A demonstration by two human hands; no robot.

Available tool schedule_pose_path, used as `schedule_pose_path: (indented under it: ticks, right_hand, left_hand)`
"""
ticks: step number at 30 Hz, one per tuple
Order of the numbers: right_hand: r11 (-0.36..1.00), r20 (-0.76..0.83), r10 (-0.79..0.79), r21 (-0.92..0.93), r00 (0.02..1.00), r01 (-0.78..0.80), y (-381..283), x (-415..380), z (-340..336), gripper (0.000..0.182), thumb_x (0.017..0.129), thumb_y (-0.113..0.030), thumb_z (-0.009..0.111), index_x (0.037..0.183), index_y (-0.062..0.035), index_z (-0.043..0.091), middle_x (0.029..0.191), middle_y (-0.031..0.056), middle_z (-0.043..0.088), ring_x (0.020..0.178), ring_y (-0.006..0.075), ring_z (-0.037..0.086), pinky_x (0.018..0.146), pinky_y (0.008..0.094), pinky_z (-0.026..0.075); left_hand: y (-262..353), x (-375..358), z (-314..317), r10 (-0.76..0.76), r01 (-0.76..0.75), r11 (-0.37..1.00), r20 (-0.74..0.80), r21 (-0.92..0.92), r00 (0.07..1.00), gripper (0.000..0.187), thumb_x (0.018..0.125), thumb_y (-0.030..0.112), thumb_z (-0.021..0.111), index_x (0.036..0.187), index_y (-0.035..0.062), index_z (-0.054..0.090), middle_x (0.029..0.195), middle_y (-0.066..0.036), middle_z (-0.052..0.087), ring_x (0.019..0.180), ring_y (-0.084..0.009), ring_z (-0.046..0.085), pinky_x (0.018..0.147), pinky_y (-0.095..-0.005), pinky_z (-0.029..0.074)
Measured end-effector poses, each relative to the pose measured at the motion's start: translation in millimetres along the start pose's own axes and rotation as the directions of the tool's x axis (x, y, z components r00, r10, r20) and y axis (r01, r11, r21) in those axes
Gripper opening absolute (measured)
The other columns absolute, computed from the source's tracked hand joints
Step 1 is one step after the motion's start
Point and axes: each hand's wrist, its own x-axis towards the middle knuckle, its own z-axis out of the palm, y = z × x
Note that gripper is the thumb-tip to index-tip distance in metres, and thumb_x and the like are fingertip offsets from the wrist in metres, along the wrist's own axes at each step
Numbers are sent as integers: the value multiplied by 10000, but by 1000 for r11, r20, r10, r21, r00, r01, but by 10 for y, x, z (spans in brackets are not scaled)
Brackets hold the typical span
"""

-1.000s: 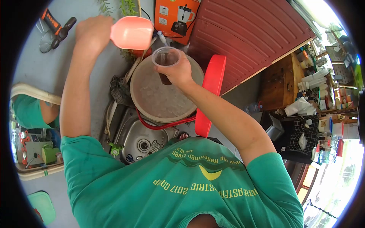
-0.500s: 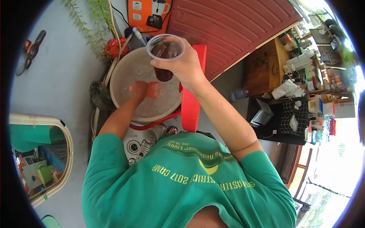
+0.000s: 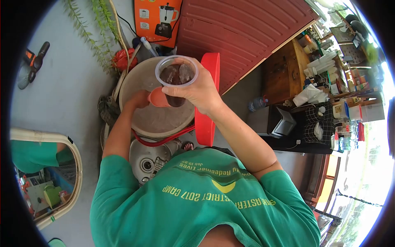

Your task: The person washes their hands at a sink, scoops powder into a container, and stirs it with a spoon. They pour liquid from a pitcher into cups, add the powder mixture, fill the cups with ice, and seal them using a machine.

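The handle end of an orange scoop (image 3: pixel 159 98) is in my left hand (image 3: pixel 141 99), whose fingers are wrapped round it inside a large pale round tub (image 3: pixel 127 78). Cloudy ice or water shows in the tub, but the scoop's contents are hard to make out. My right hand (image 3: pixel 201 88) grips a clear plastic cup (image 3: pixel 177 101) above the tub's right side. Dark liquid and ice pieces are in the cup, which stands close to the scoop. Beside the tub on the right is an upright red lid (image 3: pixel 207 107).
An orange blender box (image 3: pixel 158 20) stands beyond the tub, near a red ribbed panel (image 3: pixel 234 37). At the left are hanging plants (image 3: pixel 101 33) and a mirror (image 3: pixel 76 173). A metal sink (image 3: pixel 142 154) lies below the tub. Cluttered shelves fill the right.
My left hand and the scoop have shifted left and up out of the ice, and the scoop's opening now shows. The cup is lower in view, nearer the scoop.
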Motion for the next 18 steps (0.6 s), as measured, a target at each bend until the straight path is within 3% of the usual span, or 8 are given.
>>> schedule_pose_path:
  ticks: [1,5,7,9,11,14,16,18]
  right_hand:
    - [1000,12,-14,-19,1000,14,29,-12,-5,710,686,-49,915,1290,-16,542,1226,62,624,1150,162,615,1033,334,490]
    - [995,17,13,100,1000,-15,95,-94,36,704,683,-33,910,1285,-24,547,1258,57,608,1188,158,587,1050,336,474]
    - [994,28,-6,112,1000,2,71,-127,74,705,676,-21,907,1284,-30,550,1259,51,601,1200,155,579,1060,333,466]
    - [999,23,49,21,999,-50,63,-148,94,715,668,-18,907,1287,-33,549,1252,47,603,1194,154,585,1070,330,458]
    - [998,32,50,45,998,-51,99,-143,100,728,663,-15,906,1295,-33,546,1257,49,603,1185,153,593,1060,332,469]
    - [994,-14,110,-2,994,-110,188,-134,120,758,647,-40,915,1307,-28,542,1256,52,608,1177,159,601,1045,329,481]
    - [979,-66,112,-167,992,-122,234,-126,139,808,622,-97,930,1321,-20,532,1251,73,618,1173,177,609,1033,329,489]
    - [967,-83,103,-224,991,-120,265,-106,174,839,603,-126,937,1328,-19,527,1252,84,619,1166,186,613,1027,329,489]
  left_hand:
    - [-46,-24,-139,60,-59,997,22,-43,998,266,780,81,663,1025,138,750,1038,-180,720,1017,-389,669,866,-461,537]
    - [65,-374,-1063,11,-7,998,-53,62,999,203,762,92,682,954,109,749,964,-189,719,970,-383,678,827,-462,531]
    - [-12,-516,-1438,-50,66,995,-188,79,981,141,760,93,675,884,96,741,945,-182,718,931,-385,680,800,-469,530]
    - [47,-732,-1863,-42,67,993,-243,97,969,117,763,90,663,860,75,725,914,-190,714,873,-381,677,764,-466,524]
    - [213,-973,-2268,-28,63,992,-293,113,956,97,766,88,651,836,54,709,884,-198,709,815,-377,673,728,-462,519]
    - [703,-1351,-2748,-142,168,983,-296,66,945,92,770,89,630,805,20,678,780,-199,681,688,-350,627,654,-439,486]
    - [1027,-1541,-2930,-313,277,948,-308,-155,898,95,764,83,620,781,-4,654,704,-194,641,624,-321,583,612,-420,456]
    - [1057,-1589,-2966,-298,261,953,-313,-155,902,93,762,81,627,782,-6,653,701,-196,638,627,-323,587,612,-422,460]
